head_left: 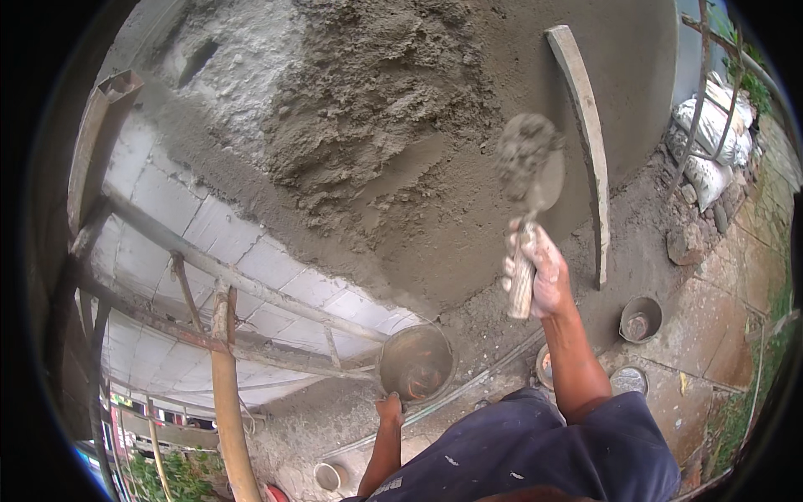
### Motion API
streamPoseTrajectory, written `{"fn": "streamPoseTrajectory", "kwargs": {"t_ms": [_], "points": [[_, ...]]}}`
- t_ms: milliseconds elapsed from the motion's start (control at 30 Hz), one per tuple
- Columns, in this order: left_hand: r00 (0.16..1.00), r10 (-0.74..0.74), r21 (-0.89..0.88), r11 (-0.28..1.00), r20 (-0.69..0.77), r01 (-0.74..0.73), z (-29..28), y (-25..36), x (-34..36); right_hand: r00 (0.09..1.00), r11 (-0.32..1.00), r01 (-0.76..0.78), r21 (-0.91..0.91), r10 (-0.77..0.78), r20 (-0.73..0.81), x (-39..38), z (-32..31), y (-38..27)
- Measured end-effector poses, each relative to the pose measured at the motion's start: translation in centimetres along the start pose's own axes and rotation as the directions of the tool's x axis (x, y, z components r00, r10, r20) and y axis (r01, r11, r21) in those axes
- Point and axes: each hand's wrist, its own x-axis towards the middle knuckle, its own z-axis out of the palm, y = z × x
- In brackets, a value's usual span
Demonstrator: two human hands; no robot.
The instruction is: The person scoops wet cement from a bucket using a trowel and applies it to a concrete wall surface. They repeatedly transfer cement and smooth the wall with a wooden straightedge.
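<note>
Near the lower middle, the left hand [389,407] pinches the rim of a round mortar pan [416,362], likely heavy and gritty. To the right, the right hand [535,272] clenches the wooden handle of a trowel [529,163] heaped with soft, wet mortar, best held low on the handle and level before the plastered wall [376,125].

The right hand [535,272] held a loaded trowel [529,163] in open air just off the wet plaster [376,125], with free room to its left across the grey coat. To its right a long straightedge [585,142] leaned on the wall and barred a sideways sweep. Lower left, scaffold poles [226,276] and a bamboo upright [227,393] crossed the space. The left hand [389,410] gripped a mortar pan [416,361], probably hemmed in by those poles. Buckets [641,319] stood below at right.
</note>
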Motion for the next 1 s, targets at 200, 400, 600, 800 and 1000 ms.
{"fn": "streamPoseTrajectory", "kwargs": {"t_ms": [200, 400, 600, 800, 1000], "points": [[0.997, 0.077, 0.029, 0.997, -0.017, -0.076, -3.1, 0.2, -1.8, 0.711, 0.759, 0.623, -0.186, -0.65, -0.269, 9.9, 2.5, 1.3], [0.986, 0.108, -0.04, 0.994, 0.125, -0.104, -1.3, 1.0, -3.7, 0.581, 0.612, 0.082, -0.787, -0.671, -0.461, 27.1, -1.9, 10.0], [0.982, 0.095, 0.061, 0.992, 0.163, -0.106, -2.9, 0.0, 0.7, 0.893, 0.581, 0.382, -0.719, -0.034, 0.448, 0.4, 8.9, 25.6], [0.96, -0.04, 0.361, 0.93, 0.276, -0.065, 0.5, -3.8, 2.2, 0.777, 0.112, 0.079, -0.991, 0.615, 0.132, -13.6, -11.3, 23.9], [0.642, -0.051, 0.453, 0.751, 0.765, -0.48, 10.9, -3.4, -3.8, 0.731, -0.261, -0.375, -0.889, 0.507, -0.457, -20.8, -20.5, 17.9]]}}
